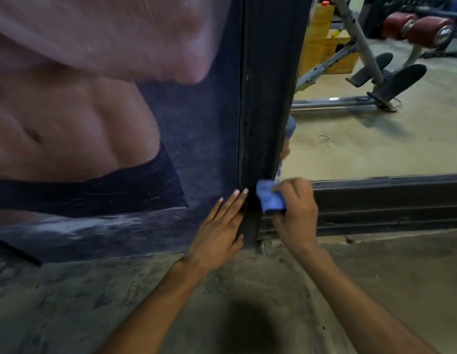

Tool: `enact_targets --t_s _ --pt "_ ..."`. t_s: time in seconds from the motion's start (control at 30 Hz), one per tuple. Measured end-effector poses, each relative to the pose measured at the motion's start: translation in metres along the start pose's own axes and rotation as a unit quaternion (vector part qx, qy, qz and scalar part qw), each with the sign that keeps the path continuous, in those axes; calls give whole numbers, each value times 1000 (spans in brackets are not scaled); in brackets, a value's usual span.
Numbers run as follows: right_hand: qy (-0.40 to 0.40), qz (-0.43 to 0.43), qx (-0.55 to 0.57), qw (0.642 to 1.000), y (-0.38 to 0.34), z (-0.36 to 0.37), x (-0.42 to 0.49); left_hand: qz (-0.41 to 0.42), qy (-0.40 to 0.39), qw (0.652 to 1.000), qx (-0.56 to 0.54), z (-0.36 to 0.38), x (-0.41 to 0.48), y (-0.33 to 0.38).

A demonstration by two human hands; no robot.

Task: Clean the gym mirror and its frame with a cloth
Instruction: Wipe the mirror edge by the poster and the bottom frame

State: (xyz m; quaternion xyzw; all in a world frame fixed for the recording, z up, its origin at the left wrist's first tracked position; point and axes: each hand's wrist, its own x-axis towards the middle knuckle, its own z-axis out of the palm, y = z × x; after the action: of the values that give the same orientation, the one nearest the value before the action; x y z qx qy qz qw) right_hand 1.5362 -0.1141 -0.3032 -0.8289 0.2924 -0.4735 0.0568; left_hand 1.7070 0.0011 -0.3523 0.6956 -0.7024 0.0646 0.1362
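Both forearms were bare to the frame's edge, no sleeves, watch or rings; left hand (219, 226) showed short, pale fingernails.

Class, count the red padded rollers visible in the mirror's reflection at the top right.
2, side by side in the mirror: one red roller to the left, the other red roller just right of it. More may lie beyond the picture's edge.

Cloth (270, 199): blue. Frame (270, 98): black, scuffed. Poster (120, 123): dark blue-grey ground, pink top, black waistband. Floor (69, 302): mottled grey. Bench pads (413, 28): maroon.
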Motion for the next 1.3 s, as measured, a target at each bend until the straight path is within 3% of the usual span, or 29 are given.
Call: enact_targets --t_s 0.07,0.13,0.2,0.27,0.37,0.43,0.5,0.67,0.7,0.8,1.0,1.07,1.17,1.3 --pt "117 -44 3 992 -18 -14 30 4 8 1000 -10 -1 0 -1" --pt "145 -79 -17 986 -27 -11 49 11 12 1000 -5 -1 -1 -2" --pt "85 -95 -42 991 -23 4 46 12 11 1000 0 1 -1 -6" --pt "-24 -108 -67 992 -7 23 21 13 23 1000 -12 0 -1 -10" --pt "-169 -108 -94 975 11 39 -15 33 54 998 -6 3 -5 -20" --pt "-220 -87 -90 967 11 41 -19 28 66 997 -5 1 -8 -24" --pt "-220 -87 -78 969 4 35 -14 12 84 996 -18 -5 -6 -22" --pt "-46 -143 -98 984 -3 20 3 -2 115 992 -54 -17 2 -9" --pt "-52 -154 -110 981 2 23 1 -4 124 991 -50 -17 3 -8" --pt "-167 -203 -152 953 24 36 -20 -15 132 990 -54 -15 5 -3" --pt "-254 -171 -193 932 45 36 -40 -14 154 986 -66 -13 13 -1" --pt "-228 -150 -186 944 56 28 -42 11 159 985 -64 -8 16 2" --pt "-95 -118 -134 979 59 11 -31 56 158 984 -66 2 21 7" --pt "45 -45 -101 993 51 6 -13 46 152 984 -85 8 35 5"
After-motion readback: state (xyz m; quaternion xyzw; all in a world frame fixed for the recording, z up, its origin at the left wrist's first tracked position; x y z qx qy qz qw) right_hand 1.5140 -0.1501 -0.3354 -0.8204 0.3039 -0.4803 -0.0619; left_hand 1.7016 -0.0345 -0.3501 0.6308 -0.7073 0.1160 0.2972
